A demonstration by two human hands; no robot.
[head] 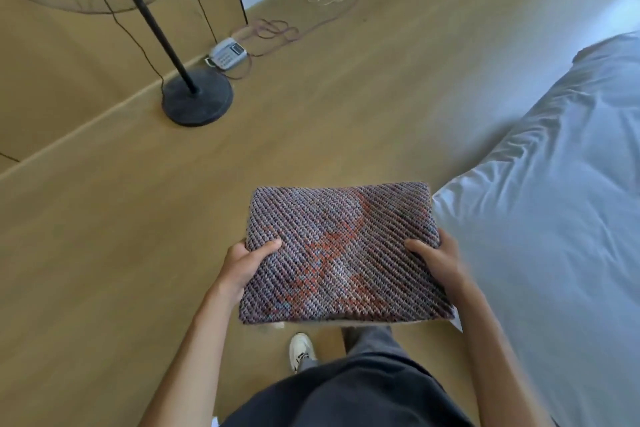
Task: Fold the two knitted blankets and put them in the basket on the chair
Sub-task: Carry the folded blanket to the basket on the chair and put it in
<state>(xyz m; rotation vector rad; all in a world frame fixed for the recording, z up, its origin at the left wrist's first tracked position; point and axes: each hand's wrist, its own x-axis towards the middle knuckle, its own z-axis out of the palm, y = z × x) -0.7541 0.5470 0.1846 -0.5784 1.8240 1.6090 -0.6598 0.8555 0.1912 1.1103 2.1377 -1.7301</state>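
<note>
A folded knitted blanket [343, 253], purple-grey with orange patches, is held flat above the wooden floor in front of me. My left hand [246, 262] grips its left edge with the thumb on top. My right hand [438, 258] grips its right edge the same way. A pale layer shows under the blanket's near edge; I cannot tell what it is. No basket or chair is in view.
A bed with a white sheet [554, 218] fills the right side. A standing fan's black base [197, 97] and pole stand at the upper left, by a wooden panel. A phone [228, 54] and cables [277, 30] lie on the floor beyond. My shoe [302, 350] is below the blanket.
</note>
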